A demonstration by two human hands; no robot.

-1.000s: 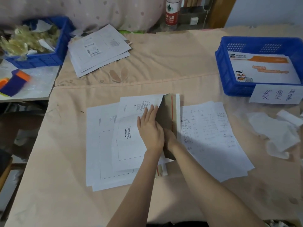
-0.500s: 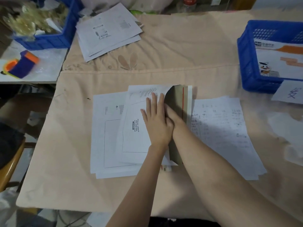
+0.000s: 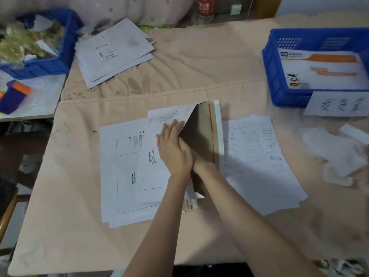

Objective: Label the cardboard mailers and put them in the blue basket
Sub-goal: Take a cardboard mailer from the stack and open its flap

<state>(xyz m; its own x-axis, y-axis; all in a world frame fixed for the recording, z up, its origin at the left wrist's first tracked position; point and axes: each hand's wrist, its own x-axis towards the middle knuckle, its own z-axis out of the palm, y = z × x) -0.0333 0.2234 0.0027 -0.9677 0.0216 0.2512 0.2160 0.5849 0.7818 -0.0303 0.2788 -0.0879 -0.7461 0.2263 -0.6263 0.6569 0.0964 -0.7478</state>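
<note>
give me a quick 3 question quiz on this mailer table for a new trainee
1. True or false: the left hand lies flat on the top mailer.
2. What does the blue basket on the right hold? A) one printed mailer B) scissors C) nothing
3. Fill in: the handwritten sheets lie to the ____ of the mailer pile.

Key:
1. True; the right hand reaches under the raised flap, so its fingers are hidden.
2. A
3. right
</note>
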